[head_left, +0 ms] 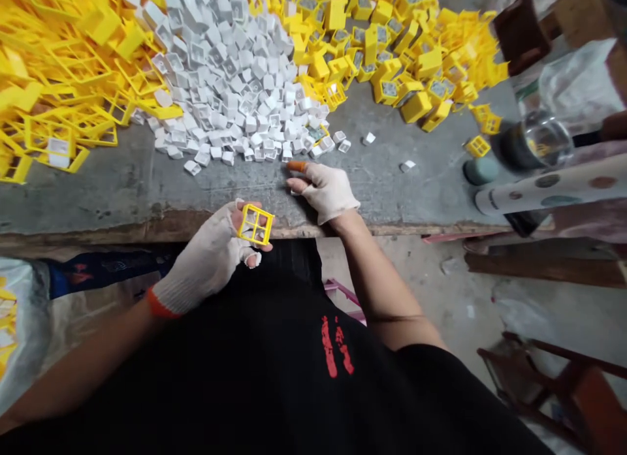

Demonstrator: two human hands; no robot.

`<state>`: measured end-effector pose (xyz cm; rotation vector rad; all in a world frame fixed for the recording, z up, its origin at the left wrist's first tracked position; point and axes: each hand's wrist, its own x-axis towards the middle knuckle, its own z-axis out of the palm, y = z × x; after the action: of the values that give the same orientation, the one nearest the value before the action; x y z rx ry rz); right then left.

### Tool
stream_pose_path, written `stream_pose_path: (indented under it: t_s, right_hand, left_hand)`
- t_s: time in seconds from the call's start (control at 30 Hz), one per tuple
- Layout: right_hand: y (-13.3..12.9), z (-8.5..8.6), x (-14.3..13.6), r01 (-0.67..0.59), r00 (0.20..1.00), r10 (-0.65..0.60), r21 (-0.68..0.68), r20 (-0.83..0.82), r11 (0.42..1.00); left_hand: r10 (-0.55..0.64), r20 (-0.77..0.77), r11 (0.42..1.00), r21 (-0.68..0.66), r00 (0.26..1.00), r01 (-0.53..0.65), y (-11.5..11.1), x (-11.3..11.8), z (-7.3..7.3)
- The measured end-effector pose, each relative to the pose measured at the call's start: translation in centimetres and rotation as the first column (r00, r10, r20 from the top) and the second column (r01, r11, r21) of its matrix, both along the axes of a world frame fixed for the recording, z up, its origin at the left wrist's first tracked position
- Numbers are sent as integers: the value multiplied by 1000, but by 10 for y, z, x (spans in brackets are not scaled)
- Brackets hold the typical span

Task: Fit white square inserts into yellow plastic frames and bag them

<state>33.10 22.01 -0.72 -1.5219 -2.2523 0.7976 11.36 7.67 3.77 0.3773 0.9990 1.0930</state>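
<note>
My left hand [210, 252], in a white fingerless glove with an orange cuff, is closed on a small yellow plastic frame [255, 224] with four square openings. It holds the frame just over the table's front edge. My right hand [327, 188], also gloved, rests on the tabletop with an orange cover on one finger. Its finger and thumb are apart, and nothing shows between them. The orange fingertip lies at the near edge of a heap of small white plastic caps [245, 89]; whether it touches one I cannot tell.
Yellow open frames [73, 109] are heaped at the left of the grey table [122, 181]. Yellow block-like pieces [382, 50] are piled at the back right. A metal cup [543, 141], a greenish round lid [481, 171] and a white printed cylinder [553, 188] occupy the right side.
</note>
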Motion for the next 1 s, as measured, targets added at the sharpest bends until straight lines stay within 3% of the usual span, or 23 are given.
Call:
stream_pose_path:
  t_s: [0.1,0.17,0.23,0.33,0.43,0.53,0.7,0.87,1.0]
  right_hand:
    - [0,-15,19,108,962,-94,41,-257,993]
    - [-8,-18,34,196,936,-150,118,-319,973]
    - [-19,-16,45,198,943,-133,195,-304,961]
    - [-28,-9,49,13,982,38,269,-184,963]
    - [-25,-5,40,-144,988,154,262,-17,954]
    - [-22,-3,31,-190,981,177,242,73,952]
    - [-23,-2,23,-207,978,202,308,47,929]
    - [-25,-12,26,-204,979,200,291,44,935]
    - [-33,-15,35,-10,989,61,348,-136,938]
  left_hand:
    - [29,13,999,-16,1000,-28,12,-4,0]
    - [40,39,999,-33,998,-39,17,-7,-2]
    - [27,71,999,-32,997,-25,20,-10,-5]
    - [17,98,999,-30,995,-14,23,-11,-7]
    - [31,108,999,-42,994,-26,26,-10,-5]
    - [35,114,998,-52,993,-29,27,-8,-2]
    - [21,89,996,-83,996,-13,26,-8,1]
    - [11,66,998,-64,998,-6,25,-10,-1]
    - [15,88,999,-44,996,-11,22,-10,-6]
